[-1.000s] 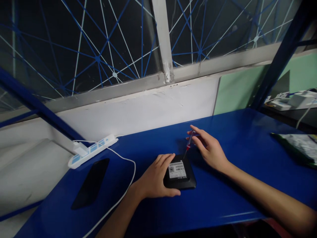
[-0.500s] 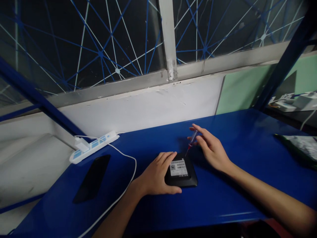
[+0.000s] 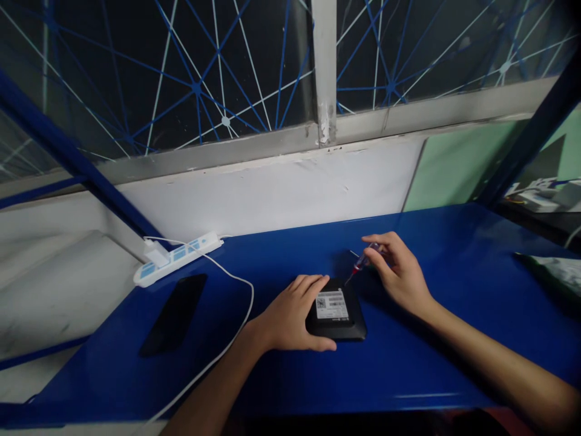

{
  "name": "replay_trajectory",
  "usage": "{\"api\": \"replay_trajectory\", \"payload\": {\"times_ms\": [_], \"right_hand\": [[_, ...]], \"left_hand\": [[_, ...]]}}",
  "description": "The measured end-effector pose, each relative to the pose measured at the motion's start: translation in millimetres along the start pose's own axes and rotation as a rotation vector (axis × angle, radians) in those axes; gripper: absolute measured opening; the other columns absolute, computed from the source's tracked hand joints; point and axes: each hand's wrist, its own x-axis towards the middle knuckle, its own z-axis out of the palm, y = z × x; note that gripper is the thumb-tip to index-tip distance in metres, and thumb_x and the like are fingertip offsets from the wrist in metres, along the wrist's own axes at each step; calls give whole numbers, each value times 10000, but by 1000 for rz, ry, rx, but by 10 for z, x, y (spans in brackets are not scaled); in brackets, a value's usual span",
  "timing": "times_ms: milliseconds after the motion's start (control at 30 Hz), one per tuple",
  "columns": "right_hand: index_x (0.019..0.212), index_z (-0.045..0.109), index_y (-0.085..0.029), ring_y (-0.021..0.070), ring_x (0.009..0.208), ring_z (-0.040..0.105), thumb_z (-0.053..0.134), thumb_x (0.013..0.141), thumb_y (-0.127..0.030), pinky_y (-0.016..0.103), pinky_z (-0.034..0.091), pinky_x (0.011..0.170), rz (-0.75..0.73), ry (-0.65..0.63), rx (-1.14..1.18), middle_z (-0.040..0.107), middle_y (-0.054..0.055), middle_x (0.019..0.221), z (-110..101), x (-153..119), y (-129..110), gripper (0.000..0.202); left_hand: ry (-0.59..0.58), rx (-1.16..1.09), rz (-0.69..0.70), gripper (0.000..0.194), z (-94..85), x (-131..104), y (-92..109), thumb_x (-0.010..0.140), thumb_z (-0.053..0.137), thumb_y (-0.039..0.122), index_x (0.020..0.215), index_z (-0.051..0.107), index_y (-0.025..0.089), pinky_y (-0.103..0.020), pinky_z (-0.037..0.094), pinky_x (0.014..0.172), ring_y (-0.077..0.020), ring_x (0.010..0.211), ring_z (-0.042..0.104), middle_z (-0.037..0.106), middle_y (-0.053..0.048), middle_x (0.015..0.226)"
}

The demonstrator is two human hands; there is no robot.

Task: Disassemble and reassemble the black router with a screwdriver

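Note:
A black box-shaped device (image 3: pixel 356 324) with a white printed label (image 3: pixel 331 304) lies on the blue table (image 3: pixel 290 387). My left hand (image 3: pixel 295 315) grips its left side, fingers on the upper edge and thumb along the lower edge. My right hand (image 3: pixel 399 269) holds a small screwdriver (image 3: pixel 362 261) with a clear handle and a red collar between thumb and fingers. The screwdriver slants down to the left, its tip at the device's upper right corner. Whether the tip touches a screw is too small to tell.
A white power strip (image 3: pixel 179 258) with a plugged-in adapter (image 3: pixel 157 253) lies at the back left. Its white cable (image 3: pixel 252 297) runs beside my left forearm. A black flat phone-like object (image 3: pixel 173 315) lies left; a silvery bag (image 3: pixel 556 269) lies far right.
The view has shifted slightly. The screwdriver in my right hand leans further over to the right, and my right fingers have changed their hold on its handle. My left hand stays on the device.

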Motion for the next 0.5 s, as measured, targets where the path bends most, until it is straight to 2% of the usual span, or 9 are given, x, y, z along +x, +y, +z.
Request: {"api": "replay_trajectory", "payload": {"times_ms": [167, 267, 400, 500], "right_hand": [[1384, 522, -306, 222, 1011, 674, 414, 1022, -365, 470, 559, 916, 34, -79, 30, 623, 85, 1280, -14, -19, -33, 383], [1413, 499, -298, 211, 932, 685, 455, 1007, -363, 448, 569, 877, 55, -78, 6, 655, 82, 1189, -8, -18, -35, 413], [1262, 618, -286, 191, 802, 654, 556, 960, -402, 399, 584, 765, 41, -38, -44, 620, 56, 974, -8, -2, -13, 329], [1294, 604, -308, 202, 861, 666, 516, 980, -404, 414, 583, 794, 37, -59, -43, 630, 68, 1045, -11, -3, -4, 340]], "left_hand": [[18, -5, 12, 1164, 14, -1, -18, 627, 782, 681, 1553, 269, 196, -572, 312, 1182, -382, 1428, 340, 370, -154, 1556], [26, -1, 18, 1162, 20, -3, -23, 631, 776, 686, 1552, 271, 190, -562, 323, 1181, -376, 1430, 338, 369, -150, 1559], [10, 16, 8, 1161, 23, 0, -24, 635, 769, 679, 1551, 273, 165, -556, 322, 1184, -371, 1428, 343, 373, -164, 1555], [11, 14, 3, 1145, 13, -4, -21, 640, 771, 657, 1550, 275, 170, -563, 316, 1185, -371, 1434, 339, 370, -161, 1560]]}}
